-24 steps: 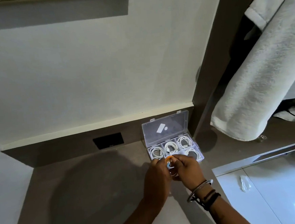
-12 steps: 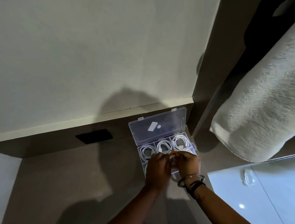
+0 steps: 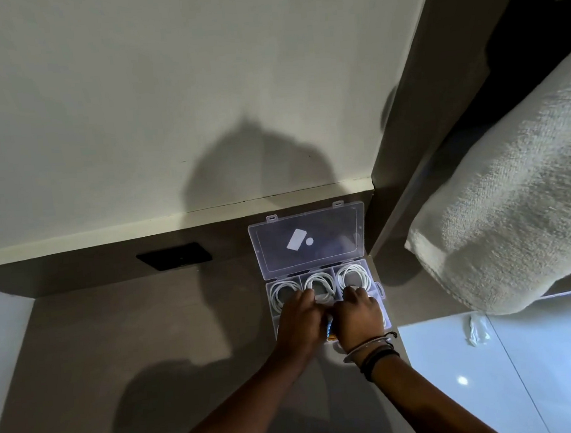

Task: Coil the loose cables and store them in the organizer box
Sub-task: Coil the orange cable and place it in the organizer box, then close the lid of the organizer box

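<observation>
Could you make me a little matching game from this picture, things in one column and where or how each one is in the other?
Things:
1. box lid
2. white cable coils
3. towel
4. bracelets

Places or states:
A. hanging at the right
B. on the right wrist
C. standing open against the back panel
D. lying in the box's back row of compartments

Pairs: 1-C, 2-D, 3-A, 4-B
</observation>
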A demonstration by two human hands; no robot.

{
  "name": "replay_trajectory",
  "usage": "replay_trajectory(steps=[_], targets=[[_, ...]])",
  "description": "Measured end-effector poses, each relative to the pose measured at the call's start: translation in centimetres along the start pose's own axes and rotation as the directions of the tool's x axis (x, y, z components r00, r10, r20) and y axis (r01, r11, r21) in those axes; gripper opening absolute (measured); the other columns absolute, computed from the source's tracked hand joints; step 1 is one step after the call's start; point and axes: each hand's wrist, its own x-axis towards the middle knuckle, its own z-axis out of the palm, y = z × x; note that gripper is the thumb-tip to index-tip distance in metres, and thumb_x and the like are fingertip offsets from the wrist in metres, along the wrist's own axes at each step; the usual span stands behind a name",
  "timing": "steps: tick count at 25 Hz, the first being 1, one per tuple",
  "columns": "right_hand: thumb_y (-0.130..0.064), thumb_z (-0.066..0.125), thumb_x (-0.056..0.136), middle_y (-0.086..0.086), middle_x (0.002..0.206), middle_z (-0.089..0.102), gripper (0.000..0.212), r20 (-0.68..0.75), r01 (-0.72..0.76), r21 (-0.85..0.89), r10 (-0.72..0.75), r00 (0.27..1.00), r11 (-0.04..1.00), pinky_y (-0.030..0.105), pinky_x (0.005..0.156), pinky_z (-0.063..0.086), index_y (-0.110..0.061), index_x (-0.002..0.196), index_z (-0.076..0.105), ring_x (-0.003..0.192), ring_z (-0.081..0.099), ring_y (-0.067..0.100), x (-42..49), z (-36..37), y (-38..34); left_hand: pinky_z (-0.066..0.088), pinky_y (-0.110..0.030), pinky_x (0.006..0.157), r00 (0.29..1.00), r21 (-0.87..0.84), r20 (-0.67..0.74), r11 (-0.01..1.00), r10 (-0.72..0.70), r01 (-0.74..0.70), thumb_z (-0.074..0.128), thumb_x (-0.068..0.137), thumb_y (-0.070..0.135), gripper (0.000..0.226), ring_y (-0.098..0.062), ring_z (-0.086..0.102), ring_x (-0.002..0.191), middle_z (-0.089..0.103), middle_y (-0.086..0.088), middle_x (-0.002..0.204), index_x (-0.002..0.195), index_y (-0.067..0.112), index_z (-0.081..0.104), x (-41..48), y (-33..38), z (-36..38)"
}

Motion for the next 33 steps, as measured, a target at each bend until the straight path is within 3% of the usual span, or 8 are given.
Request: replay_trajectory(steps=[8,11,14,17,23,26,29,33], targets=[[-0.007,0.060,0.083,0.014,0.087,0.067,0.014,-0.177,-0.020,0.434,0.107,0.978,0.901,0.034,0.062,0.051,-0.013,0.081,0.072,0.073,0.065,0.032,0.4,-2.6,3.5,0.049,-0.031,0.068,0.863,-0.417,-0.392,0.898,-0.319,0.142,0.063,0.083,0.025,0.005,-0.015,0.057,0.078,0.059,0.002,0.086,0.082,0.021,0.065,-0.5,-3.5,-3.3],[-0.009,0.060,0.083,0.018,0.115,0.060,0.030,-0.237,-0.081,0.503,0.228,0.945,0.861,0.042,0.083,0.053,-0.013,0.113,0.062,0.099,0.060,0.034,2.8,-4.1,4.4,0.047,-0.033,0.076,0.608,-0.783,-0.283,0.545,-0.742,0.300,0.062,0.088,0.021,0.028,-0.022,0.059,0.093,0.060,-0.010,0.110,0.114,0.013,0.057,1.1,-5.3,-5.0],[-0.004,0.060,0.081,0.016,0.129,0.056,0.053,-0.043,-0.202,0.701,0.322,0.946,0.684,0.034,0.082,0.053,-0.015,0.131,0.045,0.096,0.061,0.028,5.1,-5.2,4.0,0.044,-0.025,0.080,0.718,-0.943,0.049,0.206,-0.694,0.263,0.054,0.094,0.011,0.039,-0.020,0.056,0.109,0.058,-0.011,0.128,0.132,0.010,0.048,3.4,-5.8,-6.7],[-0.004,0.060,0.082,0.008,0.125,0.060,0.057,0.020,-0.217,0.768,0.316,0.949,0.602,0.011,0.058,0.040,-0.019,0.134,0.041,0.071,0.058,0.007,5.3,-5.2,3.3,0.048,-0.022,0.076,0.825,-0.904,0.067,0.316,-0.561,0.289,0.055,0.093,0.009,0.037,-0.019,0.061,0.110,0.064,-0.007,0.121,0.129,0.015,0.053,4.1,-6.3,-7.5],[0.002,0.059,0.074,0.017,0.103,0.067,0.030,-0.227,-0.101,0.751,0.400,0.888,0.652,0.035,0.085,0.049,-0.009,0.101,0.062,0.093,0.061,0.035,3.9,-5.7,3.3,0.045,-0.014,0.064,0.905,-0.606,-0.163,0.764,-0.393,0.223,0.062,0.089,0.010,0.009,-0.015,0.064,0.083,0.065,-0.006,0.097,0.094,0.016,0.066,4.1,-7.2,-8.1],[0.009,0.063,0.073,0.014,0.108,0.064,0.039,-0.337,0.006,0.728,0.350,0.874,0.686,0.033,0.089,0.046,-0.005,0.109,0.061,0.101,0.060,0.029,2.3,-5.6,4.2,0.052,-0.022,0.081,0.970,-0.400,-0.161,0.911,-0.180,0.103,0.058,0.086,-0.003,0.029,-0.018,0.066,0.098,0.069,-0.008,0.111,0.107,0.015,0.068,1.7,-8.4,-8.4],[0.009,0.063,0.069,0.007,0.125,0.060,0.057,-0.182,0.134,0.680,-0.011,0.983,0.721,0.036,0.101,0.044,-0.015,0.121,0.058,0.119,0.054,0.023,0.6,-4.6,5.9,0.038,-0.027,0.108,0.999,-0.132,-0.019,0.991,0.036,-0.039,0.052,0.076,-0.017,0.063,-0.022,0.050,0.132,0.056,-0.006,0.141,0.128,0.018,0.060,-1.0,-9.3,-8.1],[-0.038,0.068,0.073,0.003,0.151,0.037,0.052,0.090,0.363,0.093,-0.371,0.924,0.927,0.046,0.116,0.023,-0.024,0.122,0.060,0.141,0.031,0.024,-0.9,-1.9,7.7,0.007,-0.042,0.122,0.935,0.050,0.314,0.981,0.164,-0.189,0.054,0.076,0.009,0.063,-0.014,0.015,0.149,0.025,0.001,0.159,0.137,0.025,0.051,-3.8,-8.7,-5.6]])
